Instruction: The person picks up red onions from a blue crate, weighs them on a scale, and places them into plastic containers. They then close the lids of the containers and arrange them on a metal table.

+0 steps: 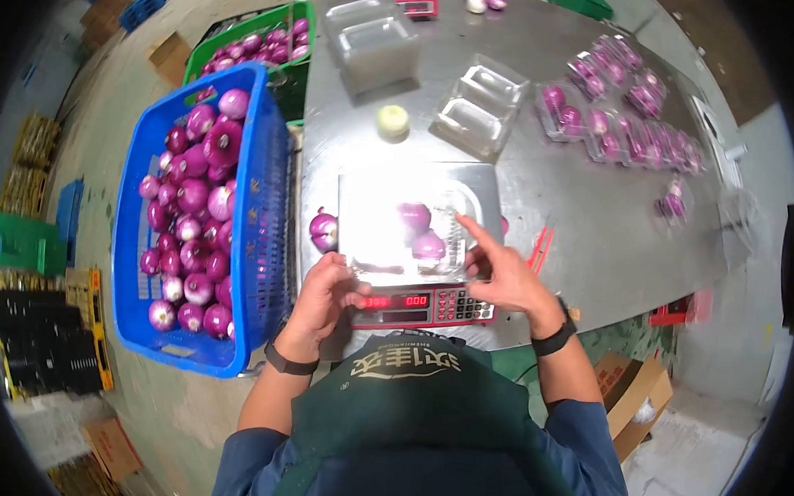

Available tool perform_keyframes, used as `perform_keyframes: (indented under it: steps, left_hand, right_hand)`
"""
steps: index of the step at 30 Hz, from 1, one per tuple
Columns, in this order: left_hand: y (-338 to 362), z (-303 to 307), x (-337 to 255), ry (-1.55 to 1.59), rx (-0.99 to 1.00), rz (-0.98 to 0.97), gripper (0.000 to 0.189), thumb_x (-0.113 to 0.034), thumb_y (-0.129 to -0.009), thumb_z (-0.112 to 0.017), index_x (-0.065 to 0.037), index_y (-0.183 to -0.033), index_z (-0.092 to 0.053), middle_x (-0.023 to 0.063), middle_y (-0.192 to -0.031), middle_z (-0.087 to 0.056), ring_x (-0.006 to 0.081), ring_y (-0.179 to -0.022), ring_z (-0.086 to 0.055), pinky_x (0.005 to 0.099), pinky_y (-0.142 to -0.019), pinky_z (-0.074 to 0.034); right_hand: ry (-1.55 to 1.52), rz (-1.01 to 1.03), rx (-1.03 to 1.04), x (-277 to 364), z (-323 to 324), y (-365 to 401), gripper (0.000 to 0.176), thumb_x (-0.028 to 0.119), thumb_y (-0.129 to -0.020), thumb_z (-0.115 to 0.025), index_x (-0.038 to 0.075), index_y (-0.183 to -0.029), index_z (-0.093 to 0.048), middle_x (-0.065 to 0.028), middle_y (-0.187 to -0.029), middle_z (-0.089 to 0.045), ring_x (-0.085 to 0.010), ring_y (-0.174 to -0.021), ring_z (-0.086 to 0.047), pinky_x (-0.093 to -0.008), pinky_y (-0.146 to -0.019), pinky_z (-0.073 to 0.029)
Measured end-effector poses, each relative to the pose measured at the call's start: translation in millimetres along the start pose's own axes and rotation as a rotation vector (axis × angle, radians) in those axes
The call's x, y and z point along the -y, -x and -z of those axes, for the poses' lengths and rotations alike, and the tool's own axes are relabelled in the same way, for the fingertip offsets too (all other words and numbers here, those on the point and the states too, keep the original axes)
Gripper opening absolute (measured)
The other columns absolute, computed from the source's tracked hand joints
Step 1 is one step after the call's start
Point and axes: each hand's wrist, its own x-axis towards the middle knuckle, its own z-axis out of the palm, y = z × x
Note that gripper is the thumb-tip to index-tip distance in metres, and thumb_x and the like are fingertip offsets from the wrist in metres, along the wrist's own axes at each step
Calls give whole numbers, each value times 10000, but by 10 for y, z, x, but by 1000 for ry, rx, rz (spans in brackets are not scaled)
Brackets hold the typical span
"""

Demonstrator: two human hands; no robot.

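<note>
At the near edge of a steel bench (584, 230), both bare hands are at a clear box (454, 255) with two purple onions (429, 245) inside. The box is over the plate of a scale (486, 185); whether its base rests there, I can't tell through the glare. The grip of the left hand (326, 285) is nearly closed, fingers curled on the box's near left corner. The right hand (513, 278) is spread open at the right side, index finger stretched toward the far part and thumb low by the near corner.

Thin plastic like that probably flexes, so light, even pressure at the rim suits it best. I'd hold it level so the round onions don't roll, and centre it on the plate; fingers should come right off for a true reading.

Left of the scale sits a loose onion (324, 230), with a pale one (392, 122) farther back. An open box (483, 105) and a tall stack (370, 47) stand beyond, and filled packs (636, 143) cluster on the far right. A blue crate (250, 197) heaped with onions flanks the bench's left side, a green crate (312, 31) behind it. Near right, below the bench, is an open carton (643, 405).
</note>
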Motion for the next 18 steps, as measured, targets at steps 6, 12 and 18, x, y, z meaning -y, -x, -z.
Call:
perform_keyframes:
  steps: [6, 12, 18]
  left_hand:
    - [-386, -170, 116, -226, -107, -53, 58, -10, -926, -562, -37, -910, -513, 78, -755, -554, 191, -573, -590, 301, -499, -475]
    - [-542, -635, 139, -408, -8, -70, 197, 18, -909, -568, -48, -1091, -529, 46, -764, -598, 142, -582, -592, 265, -492, -486]
    - [-635, -1152, 207, -493, 131, -29, 274, 5, -963, -516, 14, -1236, -546, 54, -729, -603, 141, -570, -584, 286, -518, -502]
  right_hand:
    - [-314, -95, -418, -630, -429, -30, 513, 94, -865, -681, -51, -1345, -572, -111, -806, -722, -187, -710, -700, -331, -674, -559]
    - [-488, -232, -458, -633, -170, 293, 541, 126, -876, -728, -13, -1365, -545, -65, -929, -695, -130, -794, -647, -290, -680, -526]
    - [-744, -285, -457, -723, 161, 552, 868, 374, -897, -771, 54, -1564, -317, -161, -1274, -612, -198, -952, -670, -314, -627, -544]
